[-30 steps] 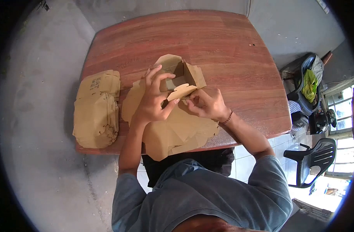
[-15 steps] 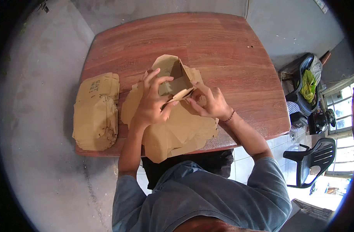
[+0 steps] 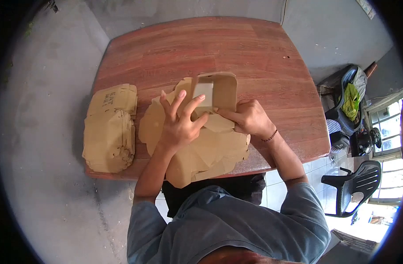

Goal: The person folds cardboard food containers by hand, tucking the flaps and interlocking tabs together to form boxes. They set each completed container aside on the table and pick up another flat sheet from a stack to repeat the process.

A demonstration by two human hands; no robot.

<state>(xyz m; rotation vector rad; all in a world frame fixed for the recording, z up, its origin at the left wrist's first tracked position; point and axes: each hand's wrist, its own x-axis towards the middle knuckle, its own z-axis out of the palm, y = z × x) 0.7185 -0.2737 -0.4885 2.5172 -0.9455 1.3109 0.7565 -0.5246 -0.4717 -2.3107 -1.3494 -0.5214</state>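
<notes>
The right hand [image 3: 254,118] is grasping the near right corner of the open cardboard box [image 3: 224,92], which is just beyond and between both hands. The left hand [image 3: 181,127] spreads its fingers at the box's left side; whether it grips, I cannot tell. Flat cardboard pieces [image 3: 210,152] lie beneath the grip.

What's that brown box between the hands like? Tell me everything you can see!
The box looks like brown cardboard, folded up and open on top, with raised walls and a paler patch inside. It is over flat cardboard pieces on the table; I can't tell if it rests on them. The left hand is at its left side, fingers spread; the right hand grips its near side.
</notes>
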